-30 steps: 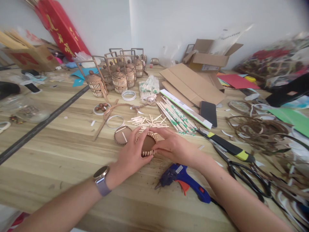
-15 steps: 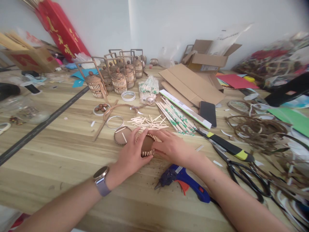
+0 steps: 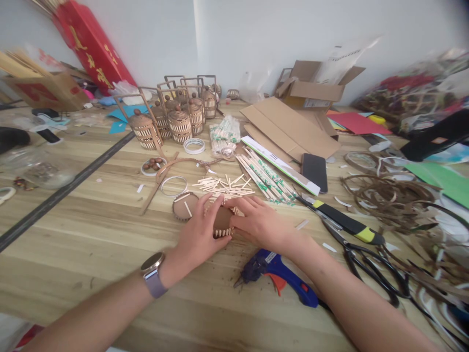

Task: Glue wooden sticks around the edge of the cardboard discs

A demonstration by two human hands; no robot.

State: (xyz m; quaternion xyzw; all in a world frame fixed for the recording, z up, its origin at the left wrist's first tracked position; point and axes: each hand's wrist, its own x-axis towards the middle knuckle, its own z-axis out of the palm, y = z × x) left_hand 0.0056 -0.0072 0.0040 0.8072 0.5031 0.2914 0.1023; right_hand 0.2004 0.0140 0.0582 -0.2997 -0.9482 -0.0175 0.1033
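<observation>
Round tray (image 3: 222,224) ringed with short upright pegs sits on the worktop (image 3: 128,278) between a person's two bare hands, its brown floor facing up. The left hand (image 3: 201,226) curves around one side, clamped on the rim with the thumb at the near edge and fingers spread toward the far edge. Opposite, the right hand (image 3: 261,222) meets the rim with its fingers close together; whether they pinch a peg cannot be told, as the hand hides the contact. The piece looks light, fairly stiff and not slippery; its thin pegs seem the fragile part, likely to lean or come loose under a sideways push. A low hold around the base, pressed evenly from opposite sides, would probably suit it best. Just beyond the fingertips lies a loose heap of pale cut sticks (image 3: 234,191). A second disc (image 3: 182,209) rests just beside the left hand, two sticks on it, and a blue glue gun (image 3: 281,272) lies on the near side of the right hand.
</observation>
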